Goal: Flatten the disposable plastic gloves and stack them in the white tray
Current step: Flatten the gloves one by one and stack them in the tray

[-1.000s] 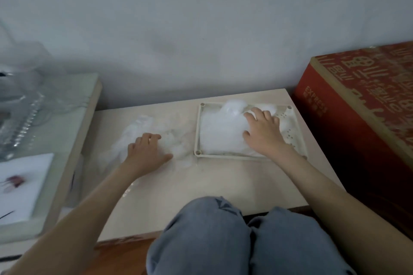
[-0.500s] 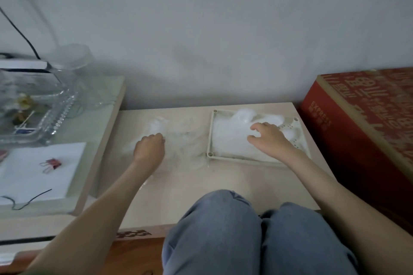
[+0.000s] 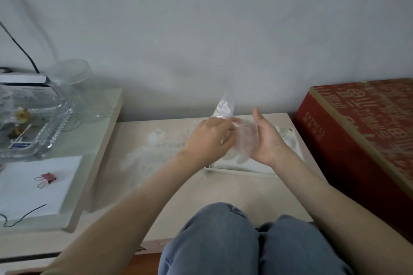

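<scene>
Glove [image 3: 224,107] is up in the air over the white tray [image 3: 288,140], a clear crinkly plastic one. My left hand [image 3: 210,138] has its fingers curled and pinches it near the middle, so the top end sticks up past the knuckles. My right hand [image 3: 266,138] is spread flat, thumb up, palm turned against the lower half. More loose gloves [image 3: 154,140] lie crumpled on the bench [image 3: 223,187] just left of the tray. Red box [image 3: 357,131] sits right of the bench.
</scene>
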A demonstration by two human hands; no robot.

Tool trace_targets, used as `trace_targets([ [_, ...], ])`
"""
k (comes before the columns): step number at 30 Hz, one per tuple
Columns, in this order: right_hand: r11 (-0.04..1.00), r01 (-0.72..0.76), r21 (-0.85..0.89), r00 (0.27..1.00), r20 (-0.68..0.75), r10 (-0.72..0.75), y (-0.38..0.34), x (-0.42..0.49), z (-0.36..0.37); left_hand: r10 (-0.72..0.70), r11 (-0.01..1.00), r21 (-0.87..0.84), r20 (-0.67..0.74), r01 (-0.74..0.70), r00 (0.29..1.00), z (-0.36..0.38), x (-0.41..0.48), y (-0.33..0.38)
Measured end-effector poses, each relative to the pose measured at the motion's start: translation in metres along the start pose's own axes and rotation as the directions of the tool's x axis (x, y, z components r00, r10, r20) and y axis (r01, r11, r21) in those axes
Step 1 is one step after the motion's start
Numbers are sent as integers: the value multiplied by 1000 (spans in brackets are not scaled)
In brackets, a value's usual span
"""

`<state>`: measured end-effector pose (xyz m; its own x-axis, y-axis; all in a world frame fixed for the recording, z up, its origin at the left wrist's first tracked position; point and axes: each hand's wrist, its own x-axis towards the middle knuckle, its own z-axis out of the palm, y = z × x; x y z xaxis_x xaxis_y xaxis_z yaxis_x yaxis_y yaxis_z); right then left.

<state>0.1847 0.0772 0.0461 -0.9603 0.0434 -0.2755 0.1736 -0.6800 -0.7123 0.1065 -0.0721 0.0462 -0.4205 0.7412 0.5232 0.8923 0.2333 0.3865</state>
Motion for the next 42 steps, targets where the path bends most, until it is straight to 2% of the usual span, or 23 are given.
trace_targets([
  [3, 998, 61, -32, 997, -51, -62, -5, -6, -9, 182, 980, -107, 117, -170, 976, 14, 6, 4],
  [5, 994, 78, -78, 993, -83, -85, -7, -11, -14, 183, 958, -241, 106, -154, 977, 16, 7, 7],
  [8, 981, 134, -143, 965, -205, -162, -12, -17, -22, -54, 949, -311, -18, 46, 998, 17, 9, 5],
  [10, 968, 125, -219, 957, -230, -176, -14, -20, -28, -277, 915, -316, -43, 250, 960, 17, 13, 0],
  [13, 957, 58, -284, 948, -284, -141, -18, -21, -38, -528, 788, -294, 131, 541, 839, 16, 21, -12],
  [16, 948, -7, -318, 939, -328, -103, -20, -19, -48, -576, 647, -356, 351, 675, 738, 22, 25, -18],
  [20, 891, -109, -441, 956, -291, -27, -20, -15, -65, -622, 651, -268, 347, 710, 702, 41, 27, -23],
  [22, 887, -135, -442, 960, -280, 6, -23, -11, -79, -649, 628, -229, 374, 744, 663, 50, 27, -27],
  [24, 877, -185, -444, 948, -315, 40, -26, -6, -94, -670, 598, -210, 399, 773, 626, 59, 26, -34],
  [26, 834, -251, -492, 919, -392, 46, -26, -1, -108, -679, 612, -159, 397, 775, 617, 67, 25, -40],
  [30, 730, -313, -607, 897, -442, 17, -22, 11, -124, -692, 629, -70, 404, 774, 598, 83, 28, -54],
  [34, 713, -270, -647, 893, -446, -67, -23, 24, -132, -696, 660, 23, 393, 751, 601, 93, 31, -63],
  [38, 622, -256, -740, 883, -441, -160, -31, 37, -135, -705, 655, 33, 386, 755, 595, 102, 33, -70],
  [42, 556, -254, -792, 891, -415, -184, -41, 51, -139, -698, 666, 62, 402, 743, 592, 108, 35, -74],
])
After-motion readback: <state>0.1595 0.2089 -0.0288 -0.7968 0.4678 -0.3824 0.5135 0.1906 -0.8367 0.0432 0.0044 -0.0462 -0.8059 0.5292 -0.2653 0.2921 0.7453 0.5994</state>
